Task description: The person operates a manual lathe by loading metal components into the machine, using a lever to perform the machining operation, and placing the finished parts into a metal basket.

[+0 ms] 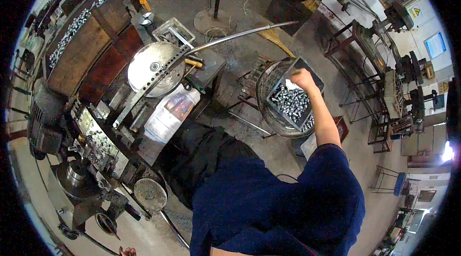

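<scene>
My right hand (303,79) is closed above a dark rectangular tray (315,70) at the right. What its fingers hold, if anything, cannot be made out. Below it lies a heap of small shiny metal parts (290,103), with a small white patch beside the fingers. The tray rests on a round perforated metal basket (263,83). At the lower left edge, only a few fingers of my left hand (127,252) show, close to the end of a dark rod (99,245). The picture's edge cuts off the rest of that hand, so its grip is hidden.
A machine with a round steel disc (144,71) and perforated bar stands left of centre, a printed plastic bag (172,115) beside it. A long curved metal tube (240,36) reaches toward the tray. A brown bin (79,66) of metal parts is far left; a broom (272,38) lies behind.
</scene>
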A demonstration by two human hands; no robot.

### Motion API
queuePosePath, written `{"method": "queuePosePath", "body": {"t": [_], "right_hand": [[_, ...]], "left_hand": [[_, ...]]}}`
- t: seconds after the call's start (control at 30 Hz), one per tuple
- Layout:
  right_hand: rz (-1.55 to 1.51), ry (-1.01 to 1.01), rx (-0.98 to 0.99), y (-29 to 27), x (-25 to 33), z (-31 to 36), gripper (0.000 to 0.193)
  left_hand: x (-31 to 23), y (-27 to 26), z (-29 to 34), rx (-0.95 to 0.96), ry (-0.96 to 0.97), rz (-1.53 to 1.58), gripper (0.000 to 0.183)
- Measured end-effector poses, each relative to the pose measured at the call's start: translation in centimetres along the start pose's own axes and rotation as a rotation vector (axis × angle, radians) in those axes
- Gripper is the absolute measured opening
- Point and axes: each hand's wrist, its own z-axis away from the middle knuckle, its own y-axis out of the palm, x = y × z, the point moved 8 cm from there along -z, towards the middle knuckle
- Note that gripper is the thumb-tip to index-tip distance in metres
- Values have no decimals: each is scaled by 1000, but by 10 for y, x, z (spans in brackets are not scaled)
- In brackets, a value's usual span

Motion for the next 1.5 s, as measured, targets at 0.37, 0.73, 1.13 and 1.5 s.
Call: {"method": "queuePosePath", "body": {"t": [0.37,0.73,1.13,1.5], "right_hand": [[284,-101,203,116,-45,-28,25],[400,-423,49,84,-40,-23,15],[-1390,-781,520,-15,227,93,55],[-513,-1979,672,64,616,356,42]], "left_hand": [[57,-46,-64,-118,-252,-17,41],[135,-90,-117,-168,-373,160,34],[74,-63,-67,-25,-62,174,41],[42,-54,-44,-42,46,125,37]]}}
